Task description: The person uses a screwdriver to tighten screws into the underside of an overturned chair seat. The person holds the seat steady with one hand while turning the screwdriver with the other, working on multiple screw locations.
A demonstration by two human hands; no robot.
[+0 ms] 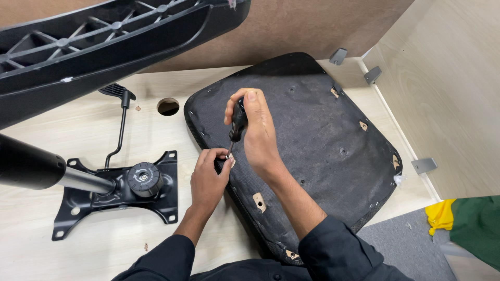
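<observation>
Right hand (259, 130) fisted, thumb on top, wrist bent downward; left hand (208, 174) beside it, fingers (216, 154) pinched; both forearms angled inward.

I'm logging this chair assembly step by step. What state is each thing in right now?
Seat cushion: upside down on the table, underside up.
Screwdriver: upright, tip at the seat's edge, held in the right hand.
Left hand: fingertips pinched at the screwdriver tip.
Tilt mechanism plate: flat on the table, apart from the seat.
Table hole: open.
</observation>
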